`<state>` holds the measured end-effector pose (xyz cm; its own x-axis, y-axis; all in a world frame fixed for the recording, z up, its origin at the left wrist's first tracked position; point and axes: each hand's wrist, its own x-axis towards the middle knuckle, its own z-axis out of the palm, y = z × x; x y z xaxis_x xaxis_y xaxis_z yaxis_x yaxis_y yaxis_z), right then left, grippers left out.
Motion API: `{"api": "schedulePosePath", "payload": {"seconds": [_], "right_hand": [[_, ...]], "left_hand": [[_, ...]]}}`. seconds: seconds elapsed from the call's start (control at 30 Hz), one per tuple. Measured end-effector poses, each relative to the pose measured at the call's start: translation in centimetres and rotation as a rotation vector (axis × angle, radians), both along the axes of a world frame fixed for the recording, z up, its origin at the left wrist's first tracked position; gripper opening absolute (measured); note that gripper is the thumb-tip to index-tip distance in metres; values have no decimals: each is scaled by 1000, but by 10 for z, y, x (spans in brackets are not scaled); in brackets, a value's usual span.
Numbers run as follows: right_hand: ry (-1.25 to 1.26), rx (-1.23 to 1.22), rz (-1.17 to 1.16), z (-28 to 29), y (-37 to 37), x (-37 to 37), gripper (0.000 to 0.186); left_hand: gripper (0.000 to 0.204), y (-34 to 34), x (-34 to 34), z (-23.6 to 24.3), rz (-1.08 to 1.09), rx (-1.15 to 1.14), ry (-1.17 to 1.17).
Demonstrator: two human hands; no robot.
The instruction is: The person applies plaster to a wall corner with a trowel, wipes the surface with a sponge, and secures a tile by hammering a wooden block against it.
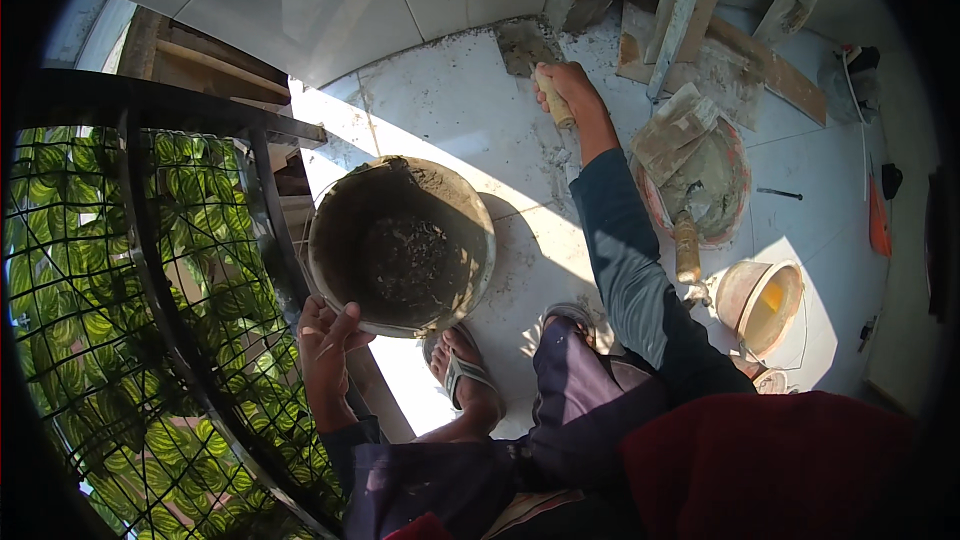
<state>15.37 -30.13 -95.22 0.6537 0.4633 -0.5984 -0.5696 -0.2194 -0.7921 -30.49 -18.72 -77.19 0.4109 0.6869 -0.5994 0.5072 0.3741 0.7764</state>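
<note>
My left hand (328,342) grips the near rim of a round, dirt-caked bucket (455,205), tilted so its opening faces me, with dark debris at the bottom. Out ahead, my right hand (568,98) is closed around the wooden handle of a trowel (525,46). The trowel's flat, mortar-smeared blade lies against the tile floor near the wall. To the right of my right forearm, a reddish bucket (742,185) contains wet grey mortar (718,168). A flat mortar-crusted plate (675,135) and a second wooden-handled tool (686,245) rest across it.
Black railing (150,250) with wire mesh and leafy greenery runs along the left. Wooden boards (770,70) and a metal bar (680,20) lean at the far right. A pale bucket (750,302) lies tipped at the right. Sunlit white tiles (420,90) meet the wall ahead.
</note>
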Motion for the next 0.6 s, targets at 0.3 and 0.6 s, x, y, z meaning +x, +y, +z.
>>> {"api": "schedulePosePath", "payload": {"seconds": [0.3,0.6], "right_hand": [[-102,153,-11,2,-31,-41,27],[-977,197,603,98,-106,-158,34]], "left_hand": [[40,3,31,8,46,48,-27],[40,4,27,-1,78,114,2]]}}
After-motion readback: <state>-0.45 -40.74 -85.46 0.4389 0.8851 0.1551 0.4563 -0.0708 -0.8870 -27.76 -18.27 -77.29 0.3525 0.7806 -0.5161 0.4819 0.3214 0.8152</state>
